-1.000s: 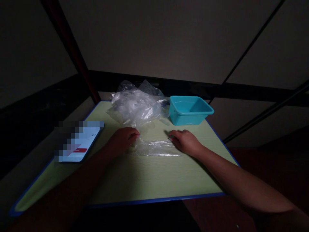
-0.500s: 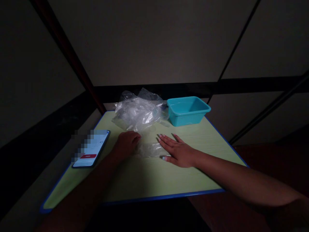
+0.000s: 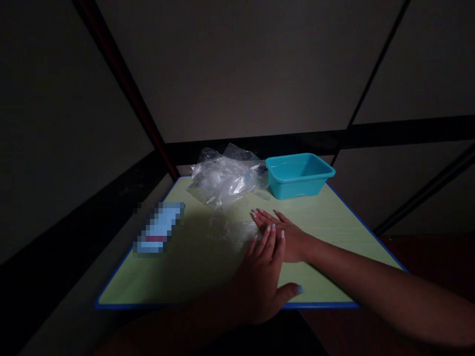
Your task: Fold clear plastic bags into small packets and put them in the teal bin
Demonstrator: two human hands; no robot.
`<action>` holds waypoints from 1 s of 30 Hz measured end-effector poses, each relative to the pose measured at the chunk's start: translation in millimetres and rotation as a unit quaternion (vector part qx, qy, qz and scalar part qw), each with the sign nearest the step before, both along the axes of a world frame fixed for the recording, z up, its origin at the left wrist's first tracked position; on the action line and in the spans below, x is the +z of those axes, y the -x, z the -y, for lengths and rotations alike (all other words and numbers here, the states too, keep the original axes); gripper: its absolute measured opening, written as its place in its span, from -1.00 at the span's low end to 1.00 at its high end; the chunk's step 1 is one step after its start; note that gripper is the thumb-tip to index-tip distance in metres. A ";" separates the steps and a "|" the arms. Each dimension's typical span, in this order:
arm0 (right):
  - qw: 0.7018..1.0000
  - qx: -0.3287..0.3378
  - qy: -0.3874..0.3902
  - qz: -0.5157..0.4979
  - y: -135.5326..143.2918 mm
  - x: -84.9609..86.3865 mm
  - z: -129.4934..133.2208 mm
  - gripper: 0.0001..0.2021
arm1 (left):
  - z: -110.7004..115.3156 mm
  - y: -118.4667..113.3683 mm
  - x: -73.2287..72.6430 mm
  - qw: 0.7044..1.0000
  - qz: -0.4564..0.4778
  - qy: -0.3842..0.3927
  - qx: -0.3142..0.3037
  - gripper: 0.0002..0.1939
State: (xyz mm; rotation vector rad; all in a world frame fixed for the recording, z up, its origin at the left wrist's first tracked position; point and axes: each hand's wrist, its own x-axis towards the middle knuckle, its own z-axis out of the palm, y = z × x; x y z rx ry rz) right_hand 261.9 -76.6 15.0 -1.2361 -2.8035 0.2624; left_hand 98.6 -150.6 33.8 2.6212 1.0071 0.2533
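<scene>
A clear plastic bag [image 3: 235, 231] lies flat on the pale green table [image 3: 334, 269]. My right hand [image 3: 284, 237] rests palm down at the bag's right end, with its fingers stretched out and its thumb hidden. My left hand [image 3: 263, 277] is nearer to me, fingers extended and thumb out to the right; its fingertips overlap my right hand in the view. Whether the two hands touch, I cannot tell. Behind them, a crumpled heap of clear plastic bags [image 3: 226, 178] sits at the back of the table.
A turquoise plastic basket [image 3: 299, 185] stands at the back right, beside the heap. On the left side lies a phone [image 3: 161, 227] with a lit, blurred screen. Blue edging [image 3: 319, 305] runs round the table, and a wall [image 3: 252, 69] rises behind it.
My left hand has moved from the bag's left end to the right and nearer to me, and its curled fingers have straightened. My right hand stays on the bag. The view has shifted slightly.
</scene>
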 end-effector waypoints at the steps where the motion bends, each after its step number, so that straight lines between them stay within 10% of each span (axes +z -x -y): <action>1: 1.000 -0.003 -0.006 0.004 0.1 -2.2 -0.5 -0.19 | -5.0 -4.1 -1.1 1.000 -0.007 0.007 0.012 -0.07; 11: 1.000 -0.007 -0.022 0.012 1.9 -8.5 -1.6 -0.22 | -32.0 13.0 -20.6 0.996 -0.027 -0.029 0.082 -0.18; 18: 1.000 -0.006 -0.030 -0.007 2.1 -8.6 -0.9 -0.11 | -48.7 71.7 -23.2 0.995 0.002 -0.060 0.083 -0.32; 23: 0.999 -0.003 -0.026 -0.026 2.2 -9.8 -2.0 -0.10 | -58.2 133.3 -12.5 0.973 0.049 -0.101 0.201 -0.61; 30: 0.999 -0.006 -0.003 -0.041 1.8 -9.2 -2.2 -0.09 | -78.3 169.4 -9.0 0.986 0.028 -0.040 0.157 -0.89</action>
